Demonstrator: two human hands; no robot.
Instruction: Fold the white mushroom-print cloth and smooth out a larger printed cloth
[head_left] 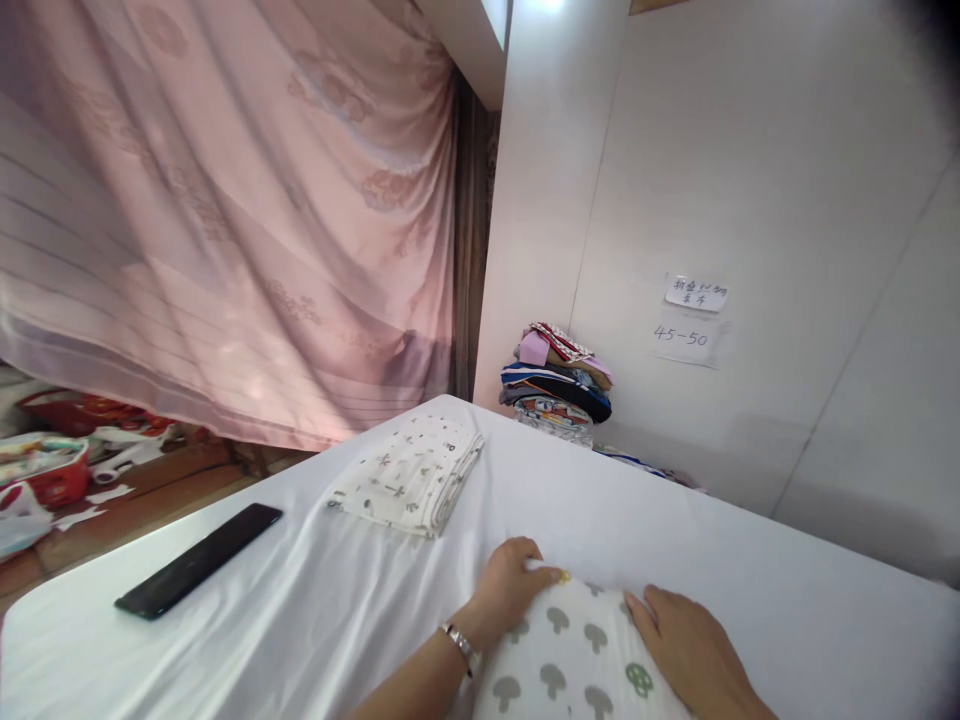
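A white cloth printed with grey mushrooms (553, 682) lies before me at the bottom of the head view, its near end cut off by the frame. At its far left corner, my left hand (511, 585) is closed on the edge, thumb on top; a metal bracelet (459, 648) circles that wrist. My right hand (691, 640) holds the right edge near the far corner, with the thumb over the print and the other fingers partly hidden. Farther off to the left sits a folded white cloth with small dark prints (409, 475), apart from both hands.
A white-covered table (315, 610) carries everything. On its left lies a long flat black object (201, 560). Behind the far edge rises a stack of folded fabrics (559, 385) against the white wall (720, 180). A pink curtain (300, 200) hangs at left, near a red container (56, 475).
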